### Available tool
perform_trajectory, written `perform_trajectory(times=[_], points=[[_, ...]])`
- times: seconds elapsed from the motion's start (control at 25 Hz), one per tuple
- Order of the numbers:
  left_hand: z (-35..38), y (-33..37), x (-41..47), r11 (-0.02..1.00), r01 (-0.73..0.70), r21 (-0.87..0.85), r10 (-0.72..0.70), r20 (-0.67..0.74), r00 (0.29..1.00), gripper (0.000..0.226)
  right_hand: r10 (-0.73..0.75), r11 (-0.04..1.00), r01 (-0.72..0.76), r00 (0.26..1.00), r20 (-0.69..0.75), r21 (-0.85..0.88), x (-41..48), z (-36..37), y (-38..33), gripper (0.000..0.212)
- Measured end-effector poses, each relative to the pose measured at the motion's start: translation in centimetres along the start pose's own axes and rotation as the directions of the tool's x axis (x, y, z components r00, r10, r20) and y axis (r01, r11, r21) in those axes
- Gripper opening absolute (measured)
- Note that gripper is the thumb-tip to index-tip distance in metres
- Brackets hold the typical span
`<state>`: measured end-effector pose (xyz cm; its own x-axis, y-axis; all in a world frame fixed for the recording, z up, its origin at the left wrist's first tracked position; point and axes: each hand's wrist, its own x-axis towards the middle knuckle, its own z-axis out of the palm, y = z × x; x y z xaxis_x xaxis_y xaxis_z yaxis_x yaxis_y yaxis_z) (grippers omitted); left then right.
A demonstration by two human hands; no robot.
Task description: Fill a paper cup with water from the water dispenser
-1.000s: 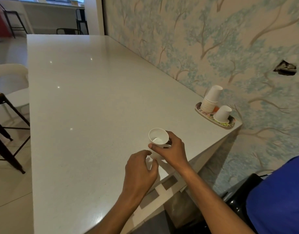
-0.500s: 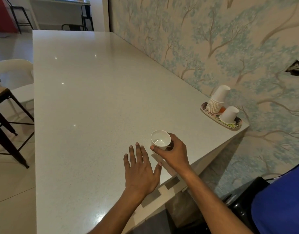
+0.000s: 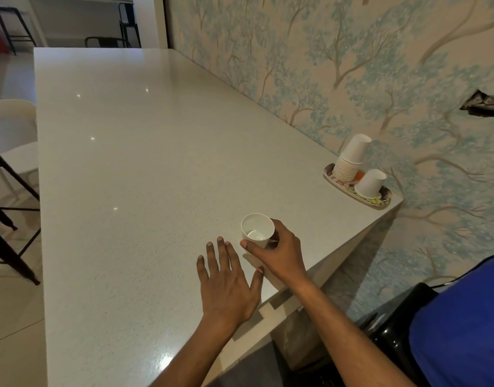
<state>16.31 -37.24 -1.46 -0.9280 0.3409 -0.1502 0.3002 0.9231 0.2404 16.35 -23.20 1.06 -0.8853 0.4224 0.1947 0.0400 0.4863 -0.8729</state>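
A white paper cup (image 3: 257, 229) stands upright near the front right of the pale stone countertop (image 3: 145, 169), with water showing at its bottom. My right hand (image 3: 279, 254) wraps around its near side, thumb and fingers on the wall. My left hand (image 3: 226, 283) lies flat on the counter just left of the cup, fingers spread, holding nothing. No water dispenser shows in the view.
A patterned tray (image 3: 354, 188) at the counter's right corner carries a stack of upturned paper cups (image 3: 350, 159) and a single upturned cup (image 3: 370, 183). Wallpapered wall runs along the right. A white chair (image 3: 12, 135) and dark stool legs (image 3: 8, 233) stand at the left.
My left hand has let go near the cup's base, opened and flattened onto the counter. The right hand keeps hold of the cup, which stays in the same spot.
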Motion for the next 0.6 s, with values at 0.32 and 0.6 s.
perform_trajectory(times=[0.32,0.6], points=[[0.3,-0.1,0.0,1.000,-0.008,-0.008,0.008,-0.004,1.000,0.097,0.039,0.999,-0.039,0.998,0.040,-0.001,-0.4,-0.1,0.4,0.067],[-0.8,1.3,-0.5,0.998,0.025,-0.065,-0.024,0.015,1.000,0.103,0.072,0.996,-0.074,0.996,0.045,0.054,-1.2,-2.9,0.7,0.084]])
